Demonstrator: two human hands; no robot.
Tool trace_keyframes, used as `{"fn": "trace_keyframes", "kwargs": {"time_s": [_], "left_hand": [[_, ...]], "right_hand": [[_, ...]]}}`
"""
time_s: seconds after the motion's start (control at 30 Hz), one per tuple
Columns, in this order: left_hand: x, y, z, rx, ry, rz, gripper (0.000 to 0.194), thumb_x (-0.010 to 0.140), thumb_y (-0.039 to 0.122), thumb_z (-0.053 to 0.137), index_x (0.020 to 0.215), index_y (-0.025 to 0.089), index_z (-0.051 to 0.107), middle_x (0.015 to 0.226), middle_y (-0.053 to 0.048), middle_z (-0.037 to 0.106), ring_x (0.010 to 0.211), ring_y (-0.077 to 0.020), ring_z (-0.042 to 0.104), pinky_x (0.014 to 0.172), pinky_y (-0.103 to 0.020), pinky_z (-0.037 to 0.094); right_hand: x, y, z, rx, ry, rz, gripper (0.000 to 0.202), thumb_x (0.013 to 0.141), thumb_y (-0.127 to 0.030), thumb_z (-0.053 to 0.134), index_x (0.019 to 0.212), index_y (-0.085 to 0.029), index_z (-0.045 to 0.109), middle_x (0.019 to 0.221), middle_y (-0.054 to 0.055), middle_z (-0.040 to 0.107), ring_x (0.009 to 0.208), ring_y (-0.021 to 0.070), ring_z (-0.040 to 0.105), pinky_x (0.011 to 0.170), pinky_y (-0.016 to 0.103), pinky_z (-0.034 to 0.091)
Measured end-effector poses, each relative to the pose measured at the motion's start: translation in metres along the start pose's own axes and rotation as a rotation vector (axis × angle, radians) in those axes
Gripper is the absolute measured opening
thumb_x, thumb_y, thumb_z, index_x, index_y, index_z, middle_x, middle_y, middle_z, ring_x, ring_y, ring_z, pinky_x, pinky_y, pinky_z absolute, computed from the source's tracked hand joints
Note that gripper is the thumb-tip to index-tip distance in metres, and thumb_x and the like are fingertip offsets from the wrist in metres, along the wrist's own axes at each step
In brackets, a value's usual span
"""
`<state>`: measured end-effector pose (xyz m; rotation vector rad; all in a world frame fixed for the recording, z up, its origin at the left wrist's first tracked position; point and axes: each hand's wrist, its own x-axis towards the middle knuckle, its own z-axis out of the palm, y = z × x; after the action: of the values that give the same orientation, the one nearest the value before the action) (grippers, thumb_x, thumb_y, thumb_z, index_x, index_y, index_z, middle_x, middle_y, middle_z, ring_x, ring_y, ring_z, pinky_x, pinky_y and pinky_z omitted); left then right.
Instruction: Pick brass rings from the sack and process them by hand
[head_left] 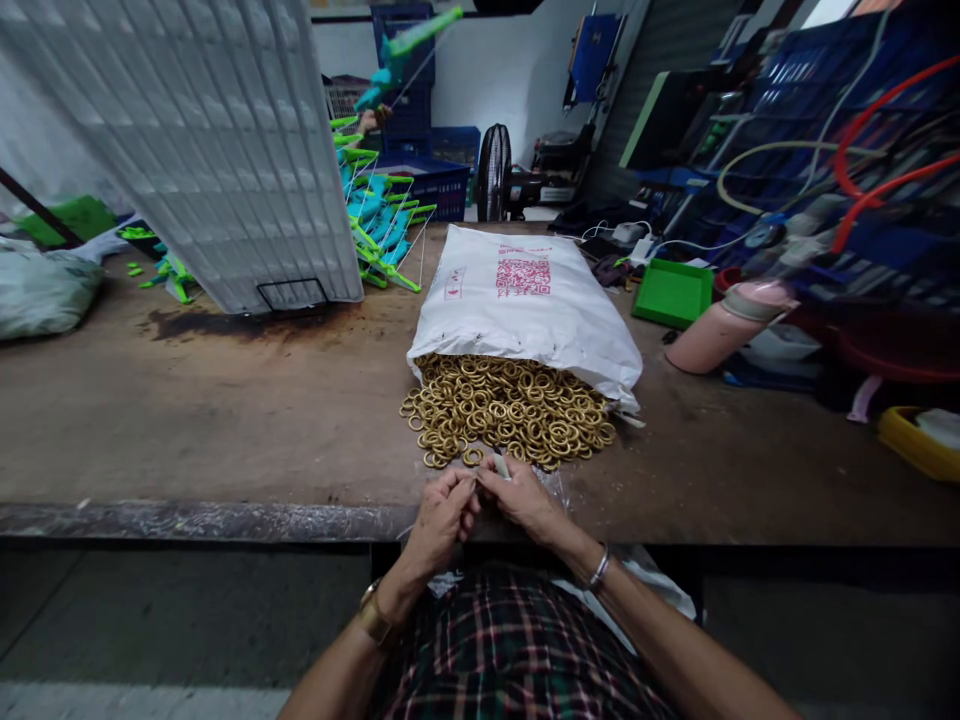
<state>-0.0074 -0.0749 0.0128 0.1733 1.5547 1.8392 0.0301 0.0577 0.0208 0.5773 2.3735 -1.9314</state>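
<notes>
While my left hand (442, 512) is pinched closed, can't tell on what, my right hand (531, 502) grips a pale slim tool (502, 466): long axis running away from me, dark end toward the gold-coloured rings (517, 405), at the heap's near edge.

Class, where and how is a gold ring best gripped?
Probably by its rim, coming from the near side: the rings lie exposed there, their open middles may admit a fingertip, and the white bag covers the back.
</notes>
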Motion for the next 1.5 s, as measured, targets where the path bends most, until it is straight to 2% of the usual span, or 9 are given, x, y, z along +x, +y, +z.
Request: {"fn": "trace_keyframes", "kwargs": {"time_s": [0.07, 0.2, 0.53, 0.73, 0.87, 0.97, 1.3, 1.43, 1.5], "left_hand": [[0.001, -0.001, 0.000, -0.003, -0.007, -0.002, 0.033, 0.076, 0.050, 0.054, 0.075, 0.017, 0.052, 0.055, 0.006, 0.047, 0.038, -0.0036, 0.036, 0.035, -0.015, 0.025], [0.000, -0.001, 0.000, -0.018, -0.034, -0.029, 0.030, 0.076, 0.047, 0.055, 0.075, 0.017, 0.050, 0.056, 0.006, 0.047, 0.038, -0.0029, 0.036, 0.035, -0.014, 0.025], [-0.002, -0.002, -0.002, -0.157, -0.053, -0.037, 0.036, 0.071, 0.050, 0.061, 0.071, 0.017, 0.047, 0.053, 0.006, 0.047, 0.038, -0.0028, 0.035, 0.037, -0.016, 0.023], [-0.001, -0.002, -0.001, -0.205, -0.004, -0.006, 0.040, 0.069, 0.052, 0.063, 0.067, 0.018, 0.042, 0.052, 0.007, 0.046, 0.037, -0.0024, 0.033, 0.036, -0.015, 0.021], [0.000, -0.005, -0.003, -0.170, 0.003, 0.012, 0.039, 0.070, 0.053, 0.062, 0.070, 0.018, 0.045, 0.056, 0.006, 0.048, 0.039, -0.0028, 0.035, 0.036, -0.015, 0.021], [0.001, -0.007, -0.004, -0.106, 0.012, 0.038, 0.037, 0.072, 0.053, 0.060, 0.071, 0.018, 0.046, 0.056, 0.006, 0.047, 0.040, -0.0033, 0.036, 0.036, -0.015, 0.023], [0.002, -0.007, -0.005, 0.034, 0.028, 0.087, 0.040, 0.069, 0.056, 0.059, 0.067, 0.019, 0.046, 0.050, 0.007, 0.043, 0.039, -0.0044, 0.033, 0.038, -0.017, 0.024], [-0.008, -0.004, -0.007, 0.039, 0.025, 0.065, 0.040, 0.069, 0.056, 0.061, 0.066, 0.018, 0.046, 0.051, 0.006, 0.046, 0.040, -0.0042, 0.034, 0.039, -0.017, 0.025], [-0.016, 0.001, -0.006, 0.001, -0.016, 0.040, 0.038, 0.070, 0.053, 0.062, 0.068, 0.018, 0.047, 0.053, 0.006, 0.047, 0.041, -0.0041, 0.036, 0.039, -0.017, 0.026]], "right_hand": [[0.002, 0.001, -0.001, -0.070, 0.013, -0.063, 0.023, 0.073, -0.039, 0.050, 0.065, -0.018, 0.050, 0.054, -0.006, 0.043, 0.050, 0.0072, 0.038, 0.048, 0.019, 0.031], [0.004, 0.003, -0.001, -0.049, 0.012, -0.067, 0.020, 0.073, -0.036, 0.049, 0.065, -0.018, 0.050, 0.055, -0.006, 0.044, 0.053, 0.0085, 0.039, 0.053, 0.021, 0.034], [-0.001, -0.002, 0.003, 0.035, -0.020, -0.034, 0.021, 0.077, -0.039, 0.045, 0.069, -0.020, 0.049, 0.049, -0.008, 0.039, 0.046, 0.0085, 0.036, 0.047, 0.020, 0.031], [0.000, 0.011, 0.001, -0.308, 0.023, -0.190, 0.019, 0.081, -0.029, 0.040, 0.071, -0.019, 0.053, 0.059, -0.002, 0.052, 0.056, 0.0115, 0.045, 0.056, 0.023, 0.035], [-0.006, 0.015, 0.001, -0.500, -0.030, -0.314, 0.018, 0.082, -0.019, 0.037, 0.072, -0.020, 0.052, 0.063, 0.000, 0.056, 0.058, 0.0121, 0.047, 0.056, 0.023, 0.035], [-0.008, 0.017, 0.002, -0.597, -0.052, -0.325, 0.016, 0.079, -0.013, 0.038, 0.076, -0.020, 0.052, 0.065, 0.000, 0.058, 0.058, 0.0120, 0.049, 0.057, 0.022, 0.034], [-0.009, 0.014, -0.001, -0.834, -0.123, -0.335, 0.022, 0.074, -0.010, 0.039, 0.086, -0.020, 0.055, 0.066, 0.001, 0.060, 0.056, 0.0126, 0.048, 0.054, 0.025, 0.026], [-0.009, 0.010, -0.005, -0.947, -0.136, -0.325, 0.025, 0.075, -0.011, 0.040, 0.093, -0.018, 0.055, 0.069, 0.004, 0.062, 0.058, 0.0145, 0.051, 0.054, 0.027, 0.024], [-0.006, 0.008, -0.006, -0.993, -0.113, -0.289, 0.031, 0.076, -0.011, 0.040, 0.102, -0.016, 0.054, 0.073, 0.006, 0.064, 0.061, 0.0158, 0.053, 0.055, 0.027, 0.025]]}}
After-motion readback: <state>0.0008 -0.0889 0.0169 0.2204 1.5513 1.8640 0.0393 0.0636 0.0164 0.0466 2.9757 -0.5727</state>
